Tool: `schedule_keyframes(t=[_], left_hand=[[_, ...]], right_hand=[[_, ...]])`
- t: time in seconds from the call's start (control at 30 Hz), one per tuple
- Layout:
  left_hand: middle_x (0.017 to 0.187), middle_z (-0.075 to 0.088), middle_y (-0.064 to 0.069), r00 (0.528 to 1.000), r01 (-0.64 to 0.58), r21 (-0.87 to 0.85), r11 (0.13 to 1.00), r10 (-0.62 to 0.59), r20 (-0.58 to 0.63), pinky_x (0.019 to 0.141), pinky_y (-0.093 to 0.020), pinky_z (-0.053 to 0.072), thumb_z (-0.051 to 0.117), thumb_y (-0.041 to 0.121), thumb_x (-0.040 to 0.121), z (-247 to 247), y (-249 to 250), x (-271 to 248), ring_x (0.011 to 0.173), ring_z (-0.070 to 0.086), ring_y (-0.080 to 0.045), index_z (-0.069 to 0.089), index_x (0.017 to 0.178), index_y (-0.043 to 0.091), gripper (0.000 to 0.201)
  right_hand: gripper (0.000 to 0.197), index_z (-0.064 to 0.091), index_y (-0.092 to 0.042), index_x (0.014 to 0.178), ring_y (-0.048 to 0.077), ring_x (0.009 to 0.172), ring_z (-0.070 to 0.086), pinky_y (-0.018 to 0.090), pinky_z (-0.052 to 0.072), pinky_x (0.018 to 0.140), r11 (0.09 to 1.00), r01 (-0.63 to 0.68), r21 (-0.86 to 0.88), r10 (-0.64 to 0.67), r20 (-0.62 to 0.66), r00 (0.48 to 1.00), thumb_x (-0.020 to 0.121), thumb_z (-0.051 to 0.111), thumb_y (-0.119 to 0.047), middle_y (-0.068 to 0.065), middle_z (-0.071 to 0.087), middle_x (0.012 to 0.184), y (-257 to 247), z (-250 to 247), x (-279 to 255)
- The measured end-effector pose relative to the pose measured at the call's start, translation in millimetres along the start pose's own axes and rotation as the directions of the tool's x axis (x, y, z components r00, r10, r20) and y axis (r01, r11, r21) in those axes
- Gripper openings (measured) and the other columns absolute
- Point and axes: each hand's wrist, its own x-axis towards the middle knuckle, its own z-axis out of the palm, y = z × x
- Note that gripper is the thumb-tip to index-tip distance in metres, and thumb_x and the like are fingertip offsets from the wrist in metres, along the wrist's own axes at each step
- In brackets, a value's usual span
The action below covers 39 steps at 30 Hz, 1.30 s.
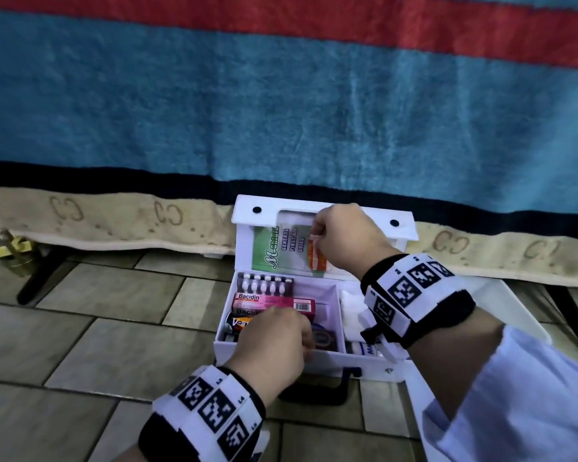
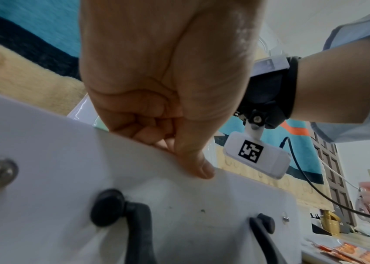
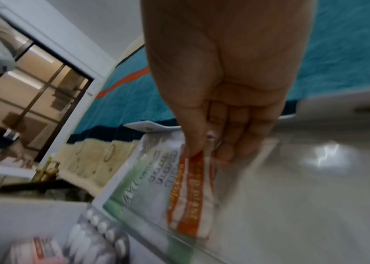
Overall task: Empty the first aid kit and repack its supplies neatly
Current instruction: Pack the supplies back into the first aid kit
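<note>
The white first aid kit stands open on the tiled floor, its lid upright against the bed. My left hand grips the kit's front wall, thumb outside and fingers curled over the rim. My right hand pinches the top of an orange-and-white plaster packet in the lid pocket, in front of the green guide leaflet. The packet hangs from thumb and fingers. Inside lie a pink Bacidin box, a strip of white capsules, white gauze and a bottle.
A blue and red blanket hangs over the bed right behind the kit. A brass padlock and a black bed leg are at the left. A white panel lies right of the kit, with orange packets on it.
</note>
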Motion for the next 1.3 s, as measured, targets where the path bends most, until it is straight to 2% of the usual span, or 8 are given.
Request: schedule_keyframes(t=[0.17, 0.53, 0.67, 0.83, 0.93, 1.03, 1.2, 1.3], left_hand=[[0.1, 0.07, 0.003, 1.0, -0.002, -0.004, 1.0, 0.003, 0.015, 0.085, -0.03, 0.051, 0.06, 0.015, 0.082, 0, -1, 1, 0.099, 0.063, -0.019, 0.072, 0.092, 0.027, 0.019], [0.093, 0.071, 0.003, 1.0, -0.005, -0.026, 1.0, 0.006, 0.021, 0.082, -0.028, 0.051, 0.067, 0.021, 0.079, 0, 1, 1, 0.093, 0.063, -0.019, 0.072, 0.087, 0.023, 0.01], [0.082, 0.071, 0.005, 0.999, -0.008, -0.039, 0.999, 0.01, 0.05, 0.082, -0.029, 0.053, 0.069, 0.018, 0.076, -1, 1, 4, 0.087, 0.065, -0.015, 0.072, 0.078, 0.024, 0.007], [0.06, 0.056, 0.016, 0.992, -0.036, -0.039, 0.999, 0.04, 0.12, 0.073, -0.019, 0.046, 0.074, 0.017, 0.076, -7, 3, 10, 0.076, 0.06, -0.006, 0.072, 0.073, 0.024, 0.007], [0.058, 0.054, 0.019, 0.988, -0.041, 0.004, 0.999, 0.04, 0.147, 0.07, -0.018, 0.041, 0.075, 0.016, 0.075, -10, 7, 13, 0.073, 0.057, -0.006, 0.067, 0.062, 0.026, 0.019], [0.06, 0.057, 0.02, 0.982, -0.038, 0.057, 0.998, 0.027, 0.186, 0.067, -0.019, 0.043, 0.077, 0.017, 0.074, -12, 11, 15, 0.072, 0.059, -0.006, 0.057, 0.051, 0.031, 0.033], [0.062, 0.063, 0.018, 0.979, -0.025, 0.078, 0.997, 0.009, 0.205, 0.071, -0.025, 0.05, 0.08, 0.017, 0.071, -16, 12, 18, 0.074, 0.062, -0.01, 0.06, 0.046, 0.03, 0.035], [0.062, 0.063, 0.017, 0.979, -0.015, 0.076, 0.997, -0.001, 0.205, 0.068, -0.023, 0.049, 0.081, 0.017, 0.069, -16, 13, 17, 0.073, 0.063, -0.011, 0.06, 0.047, 0.033, 0.034]], right_hand=[[0.017, 0.059, -0.03, 0.07, 0.027, 0.091, 0.065, 0.035, 0.055, 0.08, 0.991, -0.089, 0.097, 0.089, 0.0, 0.996, 0.083, 0.067, -0.022, 0.005, 0.07, 0.095, 2, 0, 4], [0.02, 0.069, -0.017, 0.102, 0.032, 0.095, 0.063, 0.032, 0.048, 0.079, 0.99, -0.002, -0.138, -0.003, -0.033, 0.999, 0.089, 0.055, -0.014, 0.01, 0.067, 0.102, 4, -5, -7], [0.025, 0.068, -0.023, 0.108, 0.025, 0.1, 0.064, 0.033, 0.052, 0.088, 0.999, 0.037, 0.008, -0.036, -0.112, 0.993, 0.086, 0.06, -0.015, 0.004, 0.069, 0.108, 12, -31, -21], [0.012, 0.075, -0.023, 0.088, 0.001, 0.071, 0.063, 0.003, 0.043, 0.063, 0.955, 0.011, 0.297, 0.063, -0.24, 0.969, 0.079, 0.071, -0.016, -0.01, 0.068, 0.074, 52, -81, -89], [0.011, 0.072, -0.024, 0.082, 0.006, 0.059, 0.06, 0.005, 0.04, 0.054, 0.96, -0.148, 0.237, 0.189, -0.163, 0.968, 0.077, 0.073, -0.015, -0.006, 0.07, 0.072, 107, -89, -132], [0.018, 0.072, -0.023, 0.096, 0.002, 0.064, 0.053, 0.004, 0.036, 0.054, 0.945, -0.313, -0.091, 0.317, 0.032, 0.948, 0.078, 0.074, -0.022, -0.002, 0.072, 0.089, 159, -73, -171], [0.04, 0.06, -0.03, 0.12, 0.008, 0.102, 0.055, 0.016, 0.036, 0.075, 0.874, -0.306, -0.377, 0.44, 0.347, 0.828, 0.081, 0.068, -0.036, -0.008, 0.061, 0.12, 201, -33, -211], [0.042, 0.061, -0.026, 0.12, 0.005, 0.092, 0.05, 0.006, 0.031, 0.064, 0.885, -0.285, -0.369, 0.426, 0.393, 0.815, 0.079, 0.07, -0.027, -0.007, 0.063, 0.119, 208, -23, -221]])
